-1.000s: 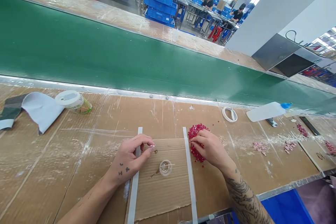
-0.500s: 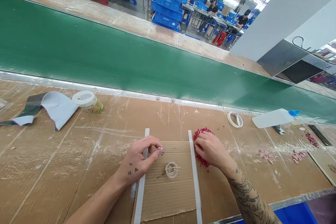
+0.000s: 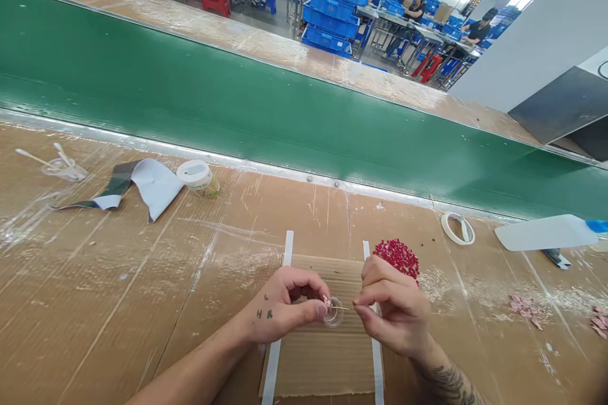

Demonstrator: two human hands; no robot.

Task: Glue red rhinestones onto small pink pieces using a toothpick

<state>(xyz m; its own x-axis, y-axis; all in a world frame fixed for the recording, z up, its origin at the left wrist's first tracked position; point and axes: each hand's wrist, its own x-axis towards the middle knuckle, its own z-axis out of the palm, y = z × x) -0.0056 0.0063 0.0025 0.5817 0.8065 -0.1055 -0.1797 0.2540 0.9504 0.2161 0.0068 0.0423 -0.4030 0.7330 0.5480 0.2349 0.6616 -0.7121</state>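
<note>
My left hand (image 3: 294,307) pinches a small pale pink piece (image 3: 327,300) between thumb and index finger, at the left rim of a small clear cup (image 3: 333,313). A thin stick (image 3: 340,308) lies across that cup and points right. Just right of the stick's end, my right hand (image 3: 392,307) has its thumb and index fingertips pressed together; whatever is between them is too small to make out. Under both hands lies a corrugated cardboard sheet (image 3: 327,361) with white tape strips along its sides. Behind my right hand is a pile of small red beads (image 3: 396,257).
Tape roll (image 3: 458,228), white bottle with blue cap (image 3: 544,233) and pink pieces (image 3: 526,309) lie to the right. Leftward are a lidded tub (image 3: 198,178), a folded sheet (image 3: 156,186) and a cup with cotton swabs (image 3: 66,168). A green belt (image 3: 285,114) runs behind.
My right hand has left the red bead pile and moved left, beside the stick on the cup. My left hand has brought the pink piece to the cup's rim. The view has shifted left.
</note>
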